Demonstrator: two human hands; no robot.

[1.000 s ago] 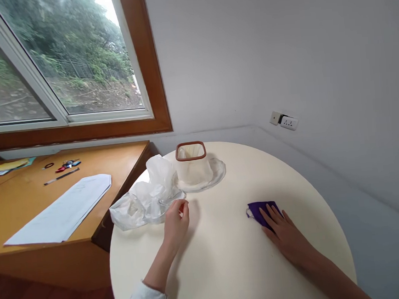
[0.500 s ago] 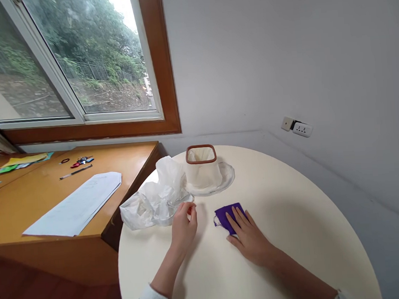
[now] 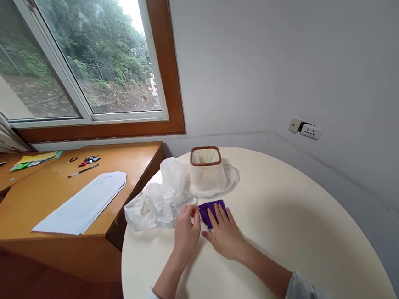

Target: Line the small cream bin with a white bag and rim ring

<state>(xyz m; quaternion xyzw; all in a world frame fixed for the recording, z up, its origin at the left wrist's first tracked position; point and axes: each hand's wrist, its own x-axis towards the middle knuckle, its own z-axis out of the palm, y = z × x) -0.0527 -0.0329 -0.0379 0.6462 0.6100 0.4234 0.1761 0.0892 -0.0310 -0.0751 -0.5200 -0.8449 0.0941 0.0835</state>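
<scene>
A small piece of purple cloth [image 3: 206, 215] lies on the round cream table [image 3: 296, 234], its left edge frayed in the earlier view. Flat on top of it rests my right hand [image 3: 227, 239], fingers stretched out and pressing the cloth down. My left hand [image 3: 187, 231] is closed in a pinch at the cloth's left edge; any loose thread between the fingertips is too fine to make out. Just behind the left hand sits a crumpled white plastic bag [image 3: 159, 205]. Beyond the cloth stands a small bin [image 3: 206, 165] with a brown rim and a whitish liner over it.
To the left is a wooden desk [image 3: 131, 159] with white paper sheets [image 3: 82, 202], a pen [image 3: 83, 171], keys [image 3: 90, 161], a black ring [image 3: 73, 159] and coloured papers [image 3: 36, 158]. A window [image 3: 109, 60] and a wall socket [image 3: 311, 131] are behind.
My right hand has slid the purple cloth left and slightly away from me. The cloth's left edge now meets the pinched fingers of my left hand, which has barely moved.
</scene>
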